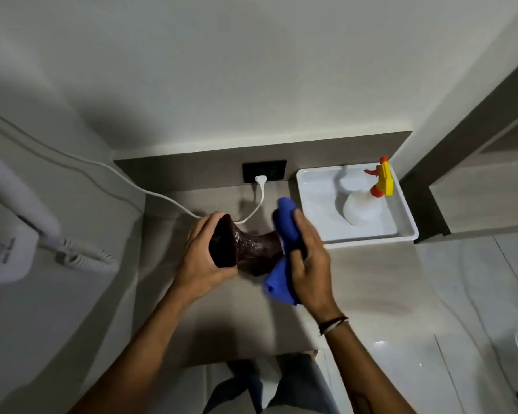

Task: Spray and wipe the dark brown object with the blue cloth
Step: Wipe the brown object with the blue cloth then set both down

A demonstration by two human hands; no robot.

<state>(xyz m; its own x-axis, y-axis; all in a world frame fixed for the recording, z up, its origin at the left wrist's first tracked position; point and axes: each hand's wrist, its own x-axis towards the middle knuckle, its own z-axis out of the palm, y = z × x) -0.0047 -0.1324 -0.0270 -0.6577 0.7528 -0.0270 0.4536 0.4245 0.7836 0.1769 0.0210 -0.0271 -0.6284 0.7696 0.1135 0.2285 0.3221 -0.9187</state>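
Two hands are engaged: the dark brown object [253, 249] is gripped by the left hand [202, 258], and the blue cloth [284, 252] is pressed against it by the right hand [310, 264].

Both your forearms reach forward, bare. Your left hand [202, 258] curls its fingers [205, 227] round the wide end of the object [245, 246]. Your right hand [310, 258], a band on its wrist, closes on the cloth [284, 222], thumb on top.
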